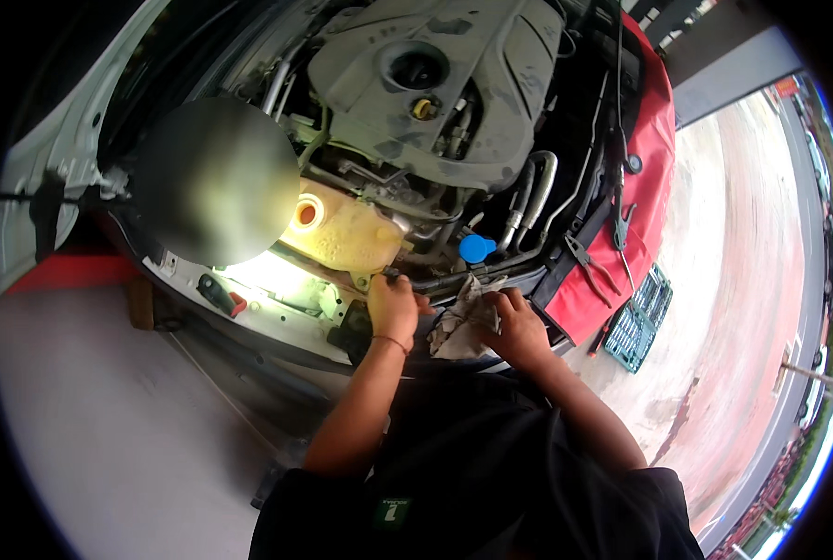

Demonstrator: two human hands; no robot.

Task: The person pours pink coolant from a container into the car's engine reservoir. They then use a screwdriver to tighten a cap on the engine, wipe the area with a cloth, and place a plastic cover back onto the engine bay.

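Note:
My left hand is at the lower corner of a yellowed plastic reservoir, by its mounting tab. Its fingers are closed around a small dark piece that I cannot make out. The reservoir's round filler neck stands uncapped. My right hand grips a crumpled, dirty whitish rag over the front edge of the engine bay. Just beyond the rag, a blue cap sits near the metal pipes.
A grey engine cover fills the back. A person's blurred head leans in at left, beside bright light. Pliers lie on a red fender cover. A socket set is beyond it. A black-and-red tool rests on the front panel.

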